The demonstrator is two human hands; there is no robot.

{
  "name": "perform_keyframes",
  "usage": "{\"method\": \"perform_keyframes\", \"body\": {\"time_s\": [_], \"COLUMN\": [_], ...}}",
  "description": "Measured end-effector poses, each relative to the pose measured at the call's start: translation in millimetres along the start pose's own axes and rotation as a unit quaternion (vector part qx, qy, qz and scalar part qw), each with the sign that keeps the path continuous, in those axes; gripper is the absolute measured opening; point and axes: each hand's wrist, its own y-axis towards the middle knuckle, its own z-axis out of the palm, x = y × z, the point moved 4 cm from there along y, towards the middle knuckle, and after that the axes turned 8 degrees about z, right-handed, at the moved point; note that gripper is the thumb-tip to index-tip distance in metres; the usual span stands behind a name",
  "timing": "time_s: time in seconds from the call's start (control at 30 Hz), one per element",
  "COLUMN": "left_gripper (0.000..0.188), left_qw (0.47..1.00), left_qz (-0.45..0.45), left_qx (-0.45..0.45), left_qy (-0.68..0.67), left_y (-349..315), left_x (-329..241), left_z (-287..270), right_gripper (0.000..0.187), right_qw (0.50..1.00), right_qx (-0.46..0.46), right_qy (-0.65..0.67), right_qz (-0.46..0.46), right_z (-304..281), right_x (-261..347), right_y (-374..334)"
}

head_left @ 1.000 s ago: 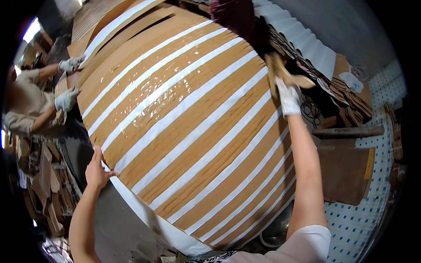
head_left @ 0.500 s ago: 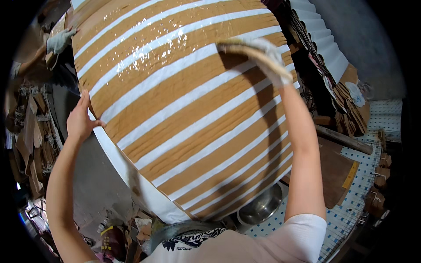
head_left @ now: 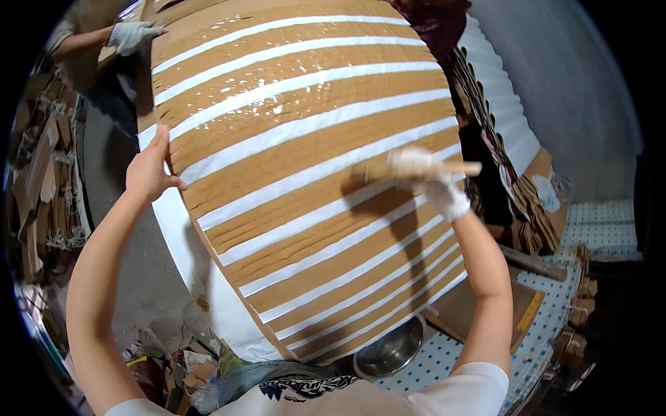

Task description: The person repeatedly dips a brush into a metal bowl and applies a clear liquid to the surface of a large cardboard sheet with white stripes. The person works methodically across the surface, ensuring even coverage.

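Note:
A large board or layered stack of sheets (head_left: 291,201), striped brown and white, slopes in front of me. Its far part glistens as if wet. My left hand (head_left: 152,170), bare, holds the left edge, thumb on top and fingers along the side. Over the right half of the stripes, my right hand (head_left: 420,172) in a white glove is closed round a wooden-handled brush (head_left: 374,171). Motion blurs the brush, so I cannot tell whether its bristles touch the surface. A dark shadow lies beneath it.
At the far left, another person's gloved hand (head_left: 134,37) is at the board's edge. A metal bowl (head_left: 390,350) stands under the near right edge, beside a brown board (head_left: 479,315). Cardboard scraps (head_left: 48,187) pile up left; corrugated sheets (head_left: 506,104) stand right.
My right hand has swept the brush nearer, down the stripes. My left hand keeps its hold on the edge. The view has shifted, and the other person's gloved hand appears farther right.

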Motion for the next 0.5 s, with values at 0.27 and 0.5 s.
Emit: {"method": "perform_keyframes", "body": {"time_s": [0.27,0.5], "left_gripper": [0.122,0.127], "left_qw": [1.0,1.0], "left_qz": [0.014,-0.009], "left_qx": [0.008,-0.003], "left_qy": [0.019,-0.002], "left_y": [6.4,-3.4], "left_x": [-9.6,5.9], "left_z": [-2.7,3.9], "right_gripper": [0.04,0.031], "right_qw": [0.697,0.719], "right_qx": [-0.499,-0.196], "right_qy": [-0.498,-0.584], "right_qz": [-0.127,-0.321], "right_z": [-27.7,109.7], "right_x": [166.7,40.8], "right_y": [186.4,117.1]}}
